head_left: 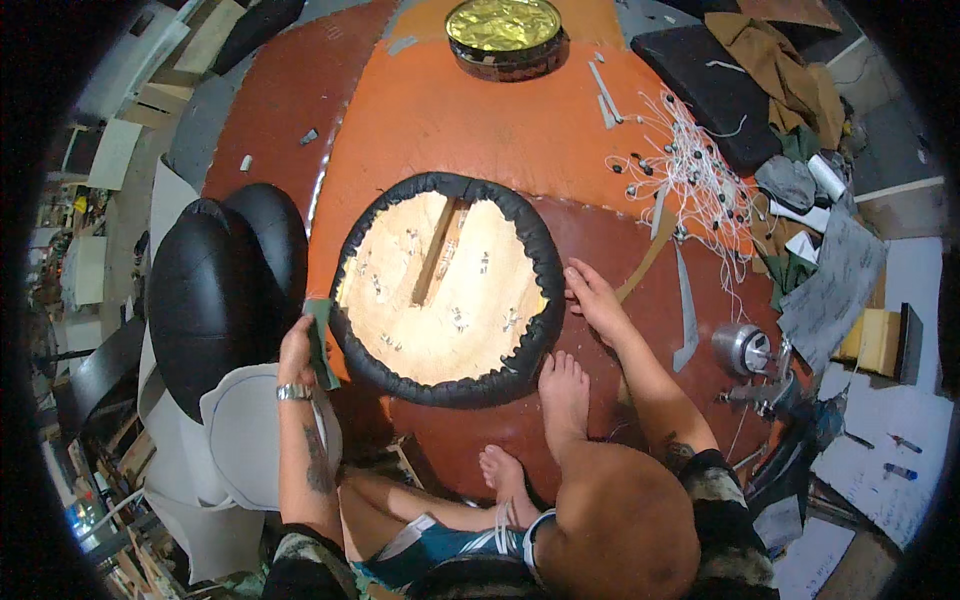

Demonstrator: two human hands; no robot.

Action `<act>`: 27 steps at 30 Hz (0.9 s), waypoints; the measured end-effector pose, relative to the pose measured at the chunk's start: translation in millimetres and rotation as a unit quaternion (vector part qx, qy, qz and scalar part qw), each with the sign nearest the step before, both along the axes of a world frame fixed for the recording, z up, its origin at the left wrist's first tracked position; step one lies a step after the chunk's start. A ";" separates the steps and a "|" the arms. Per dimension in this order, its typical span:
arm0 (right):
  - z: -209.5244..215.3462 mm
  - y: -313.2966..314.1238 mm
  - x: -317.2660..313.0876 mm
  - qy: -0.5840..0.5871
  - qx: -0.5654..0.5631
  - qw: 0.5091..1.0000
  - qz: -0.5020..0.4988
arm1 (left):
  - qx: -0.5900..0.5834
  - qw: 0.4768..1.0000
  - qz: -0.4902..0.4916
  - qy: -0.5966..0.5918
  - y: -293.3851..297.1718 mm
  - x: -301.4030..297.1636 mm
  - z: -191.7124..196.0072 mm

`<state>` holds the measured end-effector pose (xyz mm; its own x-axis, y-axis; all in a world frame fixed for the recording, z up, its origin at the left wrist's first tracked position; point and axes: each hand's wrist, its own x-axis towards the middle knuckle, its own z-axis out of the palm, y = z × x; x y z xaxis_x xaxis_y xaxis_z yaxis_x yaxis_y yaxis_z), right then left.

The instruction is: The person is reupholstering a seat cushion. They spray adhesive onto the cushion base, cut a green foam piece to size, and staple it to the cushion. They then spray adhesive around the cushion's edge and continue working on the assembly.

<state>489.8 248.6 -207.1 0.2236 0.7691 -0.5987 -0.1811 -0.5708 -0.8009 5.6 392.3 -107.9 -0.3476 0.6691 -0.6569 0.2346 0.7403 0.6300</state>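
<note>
A round padded seat (445,300) lies with its underside up on the patched leather-like sheet. Its black cover is gathered around the rim over a pale wooden disc, which has a long slot and several small metal fittings. At the seat's left edge my left hand (297,350), with a metal watch on the wrist, is closed on a dark green cloth piece (321,343). My right hand (594,298) is beside the right edge, its fingers apart and nothing visible in them. Whether those fingertips touch the black cover is hard to tell.
Shiny black cushions (205,290) stand at the left above grey-white foam sheets (240,420). A tangle of white cords with black buttons (690,170) lies at the right, above a metal spray gun cup (742,350). A round gold-topped tin (503,35) sits at the far side.
</note>
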 end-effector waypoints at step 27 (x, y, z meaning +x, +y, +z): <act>106.1 90.9 -89.7 -0.031 0.051 0.964 0.260 | 0.029 0.933 -0.277 -0.228 -31.4 170.4 22.2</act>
<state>400.1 339.5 -100.9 -0.1750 0.8413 -0.5115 0.1588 -0.4886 -0.8579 176.0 360.9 -85.6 0.3695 0.7025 -0.6082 0.2687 0.5458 0.7937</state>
